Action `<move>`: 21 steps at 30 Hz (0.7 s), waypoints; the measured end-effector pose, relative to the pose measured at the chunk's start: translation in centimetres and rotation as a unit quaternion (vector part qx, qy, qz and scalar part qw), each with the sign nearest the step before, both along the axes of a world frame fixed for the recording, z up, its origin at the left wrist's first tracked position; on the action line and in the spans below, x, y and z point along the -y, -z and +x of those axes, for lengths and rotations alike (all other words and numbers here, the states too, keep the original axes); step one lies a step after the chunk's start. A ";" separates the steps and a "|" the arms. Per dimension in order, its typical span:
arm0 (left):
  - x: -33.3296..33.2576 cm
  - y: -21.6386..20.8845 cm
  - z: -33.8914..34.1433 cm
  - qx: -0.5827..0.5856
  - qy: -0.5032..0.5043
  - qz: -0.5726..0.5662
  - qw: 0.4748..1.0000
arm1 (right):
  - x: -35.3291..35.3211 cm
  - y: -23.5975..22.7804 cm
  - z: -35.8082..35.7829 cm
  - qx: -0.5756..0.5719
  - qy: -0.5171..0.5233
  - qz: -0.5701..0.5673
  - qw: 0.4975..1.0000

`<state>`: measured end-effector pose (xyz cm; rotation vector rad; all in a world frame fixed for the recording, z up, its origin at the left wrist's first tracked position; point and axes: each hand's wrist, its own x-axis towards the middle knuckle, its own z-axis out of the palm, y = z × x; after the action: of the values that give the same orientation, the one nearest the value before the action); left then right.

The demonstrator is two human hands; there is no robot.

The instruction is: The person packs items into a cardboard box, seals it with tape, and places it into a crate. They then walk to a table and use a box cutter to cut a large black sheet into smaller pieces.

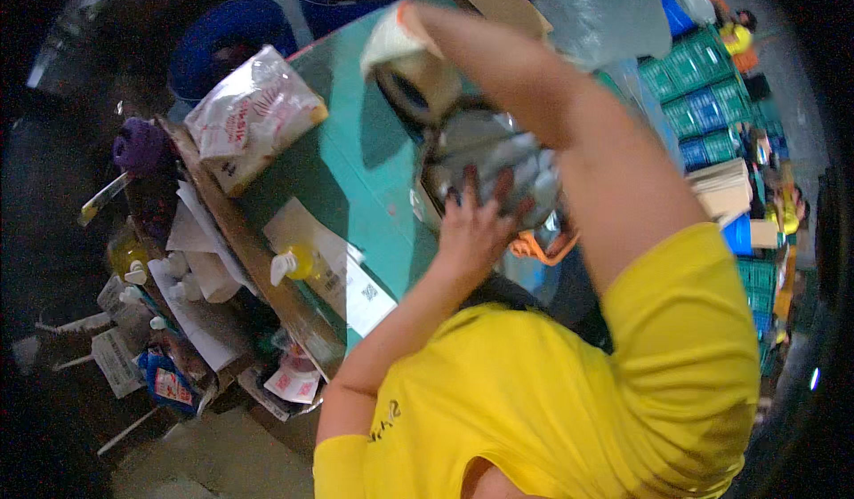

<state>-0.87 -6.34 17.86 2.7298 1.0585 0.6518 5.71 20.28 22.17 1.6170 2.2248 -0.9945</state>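
Head view: I judge my work to be in progress, as my left hand is on a grey bundle (463, 143) at 1 o'clock and nothing looks set aside as finished; how much is done or left I cannot tell. At the far left, between 9 and 10 o'clock, is a rounded purple roll (138, 148), and at 8 o'clock a glossy blue packet (169, 379). At 10 o'clock lies a crinkled white plastic bag (253, 121) with red print. Between 8 and 9 is a squat yellow bottle (301, 262) with a white pump top; at 7, a flat paper sheet (369, 299) rests on the smooth green table (387, 197).

At 12 o'clock is my right hand (398, 44), in what looks like a white cloth glove with an orange edge. Blur hides its fingers, so I cannot tell how closed they are, or whether they hold the pale round roll (440, 81) with a dark hole just beneath. My left hand (479, 225) is open, fingers spread over the shiny, lumpy, dark-rimmed bundle, gripping nothing I can see. At 3 o'clock is a stiff orange loop (534, 248); at 2, stacked green plastic crates (698, 65).
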 end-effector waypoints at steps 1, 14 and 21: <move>0.0 0.0 0.0 0.007 0.009 0.009 1.000 | 2.9 -3.3 2.2 -0.049 0.017 0.031 0.998; -1.1 -0.6 -0.9 0.074 0.027 -0.109 0.991 | 45.7 -3.5 12.7 -0.110 0.365 0.189 0.905; -0.8 -0.2 -1.1 0.054 0.037 -0.022 0.998 | 35.4 0.4 16.2 -0.089 0.074 0.287 0.951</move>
<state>-1.95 -5.55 18.11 2.6500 0.9309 0.7458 21.93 -15.12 21.76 2.0131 2.7277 -0.5593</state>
